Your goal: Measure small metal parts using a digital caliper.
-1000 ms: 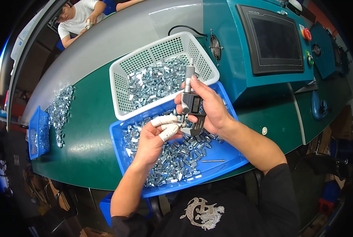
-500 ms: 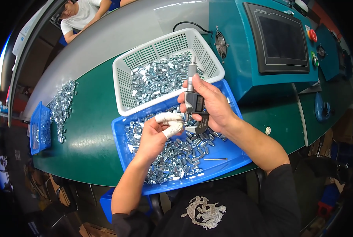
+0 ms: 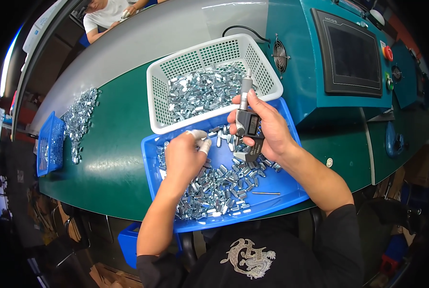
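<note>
In my right hand [image 3: 274, 132] is a digital micrometer [image 3: 253, 126], its thimble pointing away from me and its dark frame toward the tray. The measuring gap shows no part in it. My left hand [image 3: 183, 156], with white coverings on thumb and finger, is closed in a pinch over the far left of the blue tray [image 3: 277, 204]. What its fingertips hold, if anything, is hidden. Several shiny hexagonal metal nuts [image 3: 219, 187] lie loose in the tray beneath both hands. Just beyond stands a white perforated basket [image 3: 157, 103], holding more such nuts.
A metal rod [image 3: 266, 193] lies in the tray. At left, a pile of nuts [image 3: 80, 115] sits beside a small blue basket [image 3: 50, 144]. A teal machine [image 3: 301, 67] with a screen stands at right. Another person [image 3: 106, 17] sits across the table.
My left hand has drawn back from the micrometer toward the tray's far left, its fingers turned away. My right hand keeps hold of the micrometer. The whole view has shifted slightly.
</note>
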Demonstrator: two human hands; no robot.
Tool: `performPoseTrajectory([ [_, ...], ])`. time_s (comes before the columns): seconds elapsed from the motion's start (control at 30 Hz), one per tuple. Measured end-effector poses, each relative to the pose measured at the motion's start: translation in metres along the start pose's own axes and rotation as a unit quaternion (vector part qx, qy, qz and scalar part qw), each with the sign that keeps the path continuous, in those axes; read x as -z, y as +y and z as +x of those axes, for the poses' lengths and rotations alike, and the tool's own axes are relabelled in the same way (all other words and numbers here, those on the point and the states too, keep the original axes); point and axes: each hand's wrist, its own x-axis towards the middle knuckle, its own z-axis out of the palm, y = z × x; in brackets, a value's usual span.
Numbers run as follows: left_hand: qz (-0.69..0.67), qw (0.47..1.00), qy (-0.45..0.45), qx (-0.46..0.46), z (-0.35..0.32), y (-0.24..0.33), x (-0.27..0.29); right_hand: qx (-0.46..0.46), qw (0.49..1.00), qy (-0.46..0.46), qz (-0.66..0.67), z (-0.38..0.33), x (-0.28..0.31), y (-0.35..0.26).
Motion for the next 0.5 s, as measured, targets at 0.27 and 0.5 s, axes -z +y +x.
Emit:
performPoseTrajectory([
  [0.27,0.16,0.986,-0.009,-0.046,-0.001,-0.01,-0.018,-0.004,1.0,0.009,0.005,-0.001,-0.003,0.002],
  [0.5,0.153,0.987,-0.003,-0.049,-0.006,-0.008,-0.018,-0.006,1.0,0.005,0.004,-0.002,-0.002,0.005],
])
